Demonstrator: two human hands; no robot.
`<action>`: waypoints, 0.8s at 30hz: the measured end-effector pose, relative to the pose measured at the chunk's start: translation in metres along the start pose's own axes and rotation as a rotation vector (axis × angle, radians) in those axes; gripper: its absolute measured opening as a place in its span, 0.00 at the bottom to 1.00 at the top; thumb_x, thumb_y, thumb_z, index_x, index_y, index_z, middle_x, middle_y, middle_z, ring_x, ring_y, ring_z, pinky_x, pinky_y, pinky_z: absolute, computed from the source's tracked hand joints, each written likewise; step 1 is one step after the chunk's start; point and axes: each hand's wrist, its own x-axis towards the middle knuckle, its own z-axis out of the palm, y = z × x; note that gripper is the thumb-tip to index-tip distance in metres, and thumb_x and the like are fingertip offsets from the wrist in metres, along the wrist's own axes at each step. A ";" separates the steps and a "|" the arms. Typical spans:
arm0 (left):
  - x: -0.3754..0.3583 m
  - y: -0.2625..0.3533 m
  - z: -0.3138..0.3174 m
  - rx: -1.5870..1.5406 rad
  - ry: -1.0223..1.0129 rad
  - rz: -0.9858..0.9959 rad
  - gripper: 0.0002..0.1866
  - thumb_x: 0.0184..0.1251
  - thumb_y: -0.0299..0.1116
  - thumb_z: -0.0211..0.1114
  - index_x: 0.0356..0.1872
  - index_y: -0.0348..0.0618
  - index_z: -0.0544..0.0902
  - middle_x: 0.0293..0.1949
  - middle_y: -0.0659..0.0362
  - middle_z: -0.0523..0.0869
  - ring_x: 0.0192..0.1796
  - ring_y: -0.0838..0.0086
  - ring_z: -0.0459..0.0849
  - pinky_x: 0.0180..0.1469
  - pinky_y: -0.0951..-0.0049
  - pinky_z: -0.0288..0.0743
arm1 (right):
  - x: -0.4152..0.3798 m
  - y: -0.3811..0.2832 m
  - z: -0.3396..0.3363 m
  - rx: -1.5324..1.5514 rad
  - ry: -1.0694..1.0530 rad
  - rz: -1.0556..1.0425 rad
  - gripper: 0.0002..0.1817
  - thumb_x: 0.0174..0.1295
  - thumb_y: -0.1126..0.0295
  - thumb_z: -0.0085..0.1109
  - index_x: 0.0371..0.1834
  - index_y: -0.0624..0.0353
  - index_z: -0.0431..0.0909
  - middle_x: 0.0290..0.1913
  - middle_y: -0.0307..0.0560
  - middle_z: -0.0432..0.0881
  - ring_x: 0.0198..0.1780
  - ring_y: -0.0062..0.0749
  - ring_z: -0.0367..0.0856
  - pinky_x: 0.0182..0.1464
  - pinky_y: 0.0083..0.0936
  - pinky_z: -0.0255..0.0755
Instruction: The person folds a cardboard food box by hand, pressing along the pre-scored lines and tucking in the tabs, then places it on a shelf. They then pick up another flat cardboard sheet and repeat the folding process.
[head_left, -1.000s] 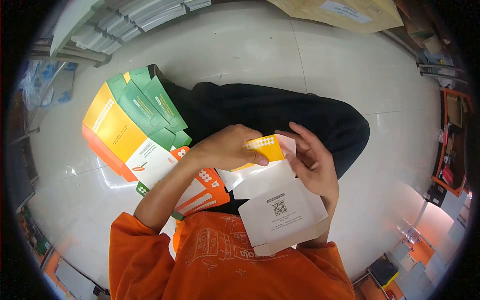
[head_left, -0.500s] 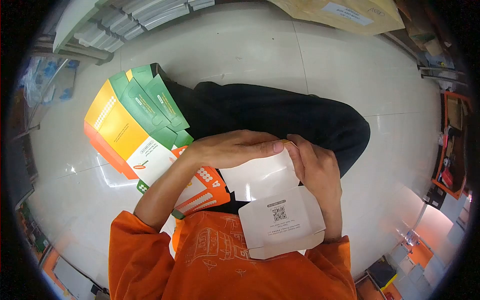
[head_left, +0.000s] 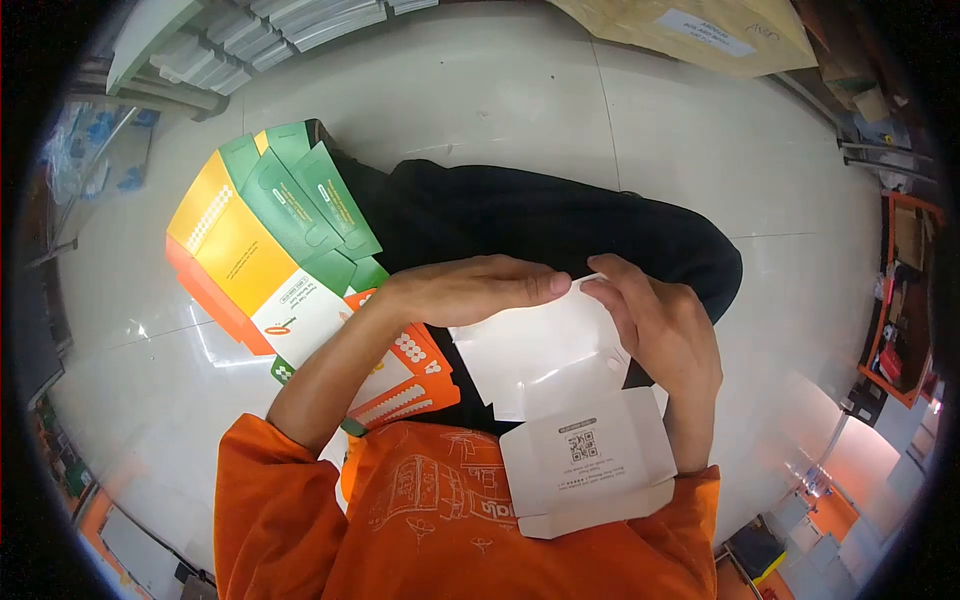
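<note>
A partly folded carton [head_left: 545, 345], white inside, lies across my lap. Its near panel [head_left: 585, 465], printed with a QR code, hangs over the front of my orange shirt. My left hand [head_left: 490, 290] lies along the far edge of the carton, thumb on the rim and fingers behind it, holding it. My right hand [head_left: 660, 320] is at the far right corner, thumb and index finger on either side of the carton's edge. Flat printed carton blanks [head_left: 245, 260] in yellow, green, white and orange lie to the left, partly under my left forearm.
My crossed leg in dark trousers [head_left: 560, 215] stretches beyond the carton. Pale floor tiles [head_left: 480, 110] surround me. A shelf with stacked white bundles [head_left: 270, 40] stands at the far left, and a large brown paper package [head_left: 700, 35] at the far right.
The carton has shifted a little right and toward me, its white inner face more spread out. My right hand has moved right, its thumb and index finger further apart. The left hand stays nearly in place.
</note>
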 end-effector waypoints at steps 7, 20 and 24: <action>-0.004 0.003 0.005 0.238 0.032 0.159 0.22 0.73 0.34 0.52 0.64 0.38 0.72 0.41 0.45 0.85 0.40 0.59 0.85 0.44 0.63 0.76 | -0.007 0.014 0.019 0.361 0.065 0.160 0.14 0.63 0.75 0.61 0.52 0.63 0.77 0.41 0.55 0.85 0.36 0.39 0.87 0.33 0.27 0.79; -0.007 -0.009 0.033 0.679 0.267 0.359 0.23 0.71 0.26 0.53 0.67 0.47 0.72 0.46 0.49 0.81 0.42 0.59 0.81 0.47 0.62 0.76 | -0.042 0.023 0.033 1.097 0.039 0.238 0.30 0.59 0.89 0.50 0.68 0.63 0.65 0.61 0.56 0.76 0.61 0.34 0.76 0.56 0.24 0.74; -0.008 -0.012 0.043 0.735 0.287 0.360 0.21 0.76 0.35 0.52 0.68 0.51 0.72 0.52 0.50 0.79 0.47 0.58 0.79 0.53 0.60 0.74 | -0.055 0.031 0.037 1.350 -0.060 0.274 0.40 0.54 0.94 0.43 0.74 0.63 0.55 0.68 0.60 0.69 0.70 0.40 0.68 0.65 0.30 0.68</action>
